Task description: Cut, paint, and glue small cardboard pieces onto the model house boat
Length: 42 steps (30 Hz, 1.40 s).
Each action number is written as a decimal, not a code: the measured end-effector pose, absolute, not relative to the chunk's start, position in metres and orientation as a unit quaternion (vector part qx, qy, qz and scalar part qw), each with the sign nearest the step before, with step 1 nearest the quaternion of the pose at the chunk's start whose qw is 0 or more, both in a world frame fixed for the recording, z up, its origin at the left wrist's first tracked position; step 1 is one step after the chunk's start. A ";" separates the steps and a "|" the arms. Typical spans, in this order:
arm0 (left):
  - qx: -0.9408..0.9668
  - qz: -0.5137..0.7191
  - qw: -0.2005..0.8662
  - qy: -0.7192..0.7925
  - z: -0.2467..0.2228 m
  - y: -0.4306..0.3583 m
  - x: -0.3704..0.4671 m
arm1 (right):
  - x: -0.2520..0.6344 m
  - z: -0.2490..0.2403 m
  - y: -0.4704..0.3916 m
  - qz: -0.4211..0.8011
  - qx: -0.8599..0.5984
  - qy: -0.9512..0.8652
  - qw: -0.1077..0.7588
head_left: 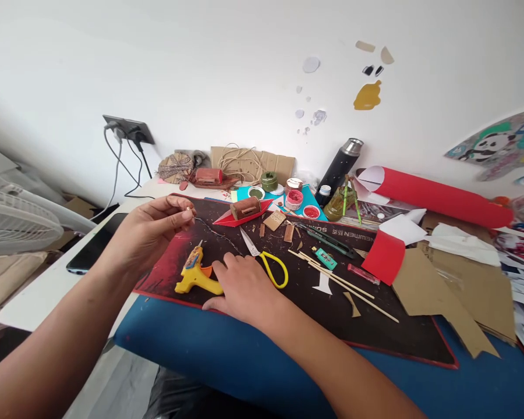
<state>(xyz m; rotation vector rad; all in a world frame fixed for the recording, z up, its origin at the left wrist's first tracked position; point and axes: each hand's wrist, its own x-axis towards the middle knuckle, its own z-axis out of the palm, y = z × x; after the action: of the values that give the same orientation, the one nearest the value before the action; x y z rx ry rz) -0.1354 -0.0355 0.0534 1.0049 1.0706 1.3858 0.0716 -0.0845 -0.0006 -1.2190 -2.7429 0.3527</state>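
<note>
My left hand (161, 224) is raised above the left part of the dark mat (288, 308). Its thumb and index finger are pinched on a tiny pale bit that I cannot make out. My right hand (247, 288) is low over the mat, thumb and fingers apart around the handle end of a yellow hot glue gun (194, 273), which lies on its side. Beyond that hand rest scissors with yellow handles (277, 270), partly covered by it. A red model boat (240, 218) with a brown rounded cabin (245, 206) sits farther back.
Thin wooden sticks (353, 285), a teal eraser (324, 258), and a dark green utility knife (325, 237) lie to the right. Paint jars (294, 199) and a black thermos (340, 163) stand behind. Cut cardboard (423, 285) covers the right side; a phone (96, 244) lies left.
</note>
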 end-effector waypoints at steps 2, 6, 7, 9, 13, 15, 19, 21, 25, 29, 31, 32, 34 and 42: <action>0.423 0.581 0.530 0.452 0.052 -0.038 -0.139 | 0.066 -0.004 -0.083 0.118 -0.415 -0.901 0.041; 0.414 0.584 0.520 0.466 0.052 -0.040 -0.141 | 0.061 -0.007 -0.081 0.158 -0.441 -0.883 0.035; 0.413 0.586 0.515 0.471 0.053 -0.040 -0.141 | 0.061 -0.007 -0.081 0.179 -0.449 -0.874 0.044; 0.416 0.591 0.501 0.477 0.058 -0.043 -0.140 | 0.064 -0.007 -0.081 0.239 -0.468 -0.847 0.084; 0.443 0.618 0.451 0.467 0.082 -0.055 -0.137 | 0.077 -0.011 -0.078 0.391 -0.491 -0.741 0.238; 0.437 0.659 0.413 0.451 0.095 -0.059 -0.136 | 0.085 -0.011 -0.074 0.488 -0.479 -0.663 0.304; 0.421 0.709 0.387 0.412 0.104 -0.057 -0.130 | 0.109 -0.003 -0.063 0.678 -0.381 -0.507 0.372; 0.411 0.697 0.416 0.415 0.097 -0.050 -0.123 | 0.123 0.005 -0.058 0.712 -0.342 -0.458 0.407; 0.400 0.655 0.495 0.408 0.073 -0.036 -0.103 | 0.152 0.016 -0.054 0.712 -0.328 -0.429 0.448; 0.414 0.624 0.526 0.403 0.058 -0.020 -0.080 | 0.172 0.013 -0.055 0.695 -0.335 -0.441 0.458; 0.417 0.626 0.530 0.392 0.055 -0.010 -0.069 | 0.177 0.008 -0.055 0.694 -0.342 -0.432 0.463; 0.419 0.628 0.529 0.389 0.054 -0.004 -0.064 | 0.179 0.006 -0.055 0.693 -0.348 -0.424 0.467; 0.423 0.629 0.528 0.383 0.051 0.006 -0.053 | 0.181 0.002 -0.053 0.686 -0.367 -0.408 0.478; 0.445 0.626 0.511 0.386 0.027 0.006 -0.023 | 0.191 -0.014 -0.051 0.655 -0.394 -0.378 0.523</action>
<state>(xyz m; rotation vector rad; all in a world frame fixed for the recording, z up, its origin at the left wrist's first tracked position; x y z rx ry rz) -0.0229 0.0060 0.0270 1.0715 0.9280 1.5079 0.1914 -0.0505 -0.0140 -0.9436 -0.9039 1.5678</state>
